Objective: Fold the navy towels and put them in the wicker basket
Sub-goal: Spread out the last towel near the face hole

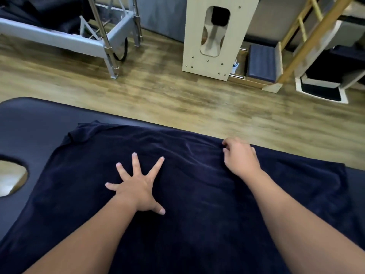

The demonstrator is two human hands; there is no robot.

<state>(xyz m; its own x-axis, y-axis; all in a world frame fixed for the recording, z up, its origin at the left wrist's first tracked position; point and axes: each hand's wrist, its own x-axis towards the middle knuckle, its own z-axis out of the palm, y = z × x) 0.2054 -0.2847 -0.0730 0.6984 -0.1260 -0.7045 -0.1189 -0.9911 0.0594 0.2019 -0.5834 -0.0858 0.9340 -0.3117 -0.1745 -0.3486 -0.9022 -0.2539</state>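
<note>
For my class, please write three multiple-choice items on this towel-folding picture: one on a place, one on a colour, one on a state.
1. Where does the navy terry towel lie?
A. on the padded navy table
B. on the wooden floor
C. in a basket

2. What colour is the towel?
A. white
B. navy
C. green

3. How is the left hand?
A. clenched in the air
B. gripping a corner
C. flat, fingers spread

Key: 1 A, the towel covers the table top; 2 B, it is dark blue; 3 C, the palm presses the towel while the right hand pinches its far edge.
</note>
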